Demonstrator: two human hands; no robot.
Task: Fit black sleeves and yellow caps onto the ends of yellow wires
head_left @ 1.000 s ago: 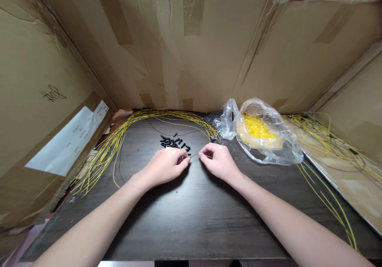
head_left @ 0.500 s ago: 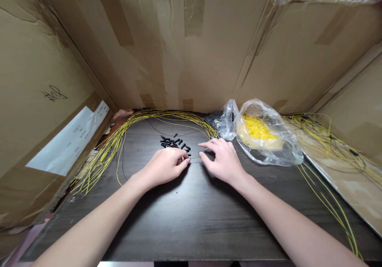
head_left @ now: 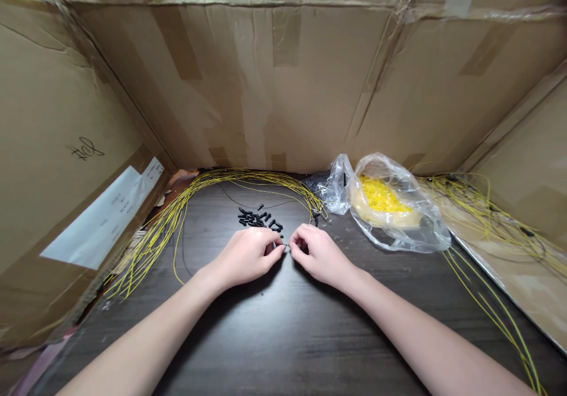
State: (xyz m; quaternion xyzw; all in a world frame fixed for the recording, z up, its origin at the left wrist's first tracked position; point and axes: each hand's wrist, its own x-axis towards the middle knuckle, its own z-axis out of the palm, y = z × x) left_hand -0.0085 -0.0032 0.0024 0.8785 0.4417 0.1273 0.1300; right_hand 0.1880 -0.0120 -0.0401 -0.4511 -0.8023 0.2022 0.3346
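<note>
My left hand (head_left: pixel 250 256) is closed in a pinch over the table, thumb against fingertips. A small dark tip shows at its fingertips; a thin yellow wire runs in under the left wrist. Almost touching it, my right hand (head_left: pixel 321 252) pinches in the same way at the narrow gap between the hands. The fingers hide most of what they hold. Just behind my left hand lies a loose pile of small black sleeve-like pieces (head_left: pixel 252 218). A bundle of thin yellow wires (head_left: pixel 248 174) arcs behind the pile, its right end by a few dark ends (head_left: pixel 316 215).
Cardboard walls (head_left: pixel 248 89) enclose the dark tabletop (head_left: pixel 266 337) at the back and sides. A clear bag of small yellow pieces (head_left: pixel 383 195) stands back right, beside a smaller clear bag (head_left: pixel 339 186) with dark contents. More yellow wires (head_left: pixel 469 198) lie on cardboard at the right.
My right hand has moved left to my left hand, and its spread fingers have closed into a pinch. The stretch of yellow wire seen between the hands is now covered.
</note>
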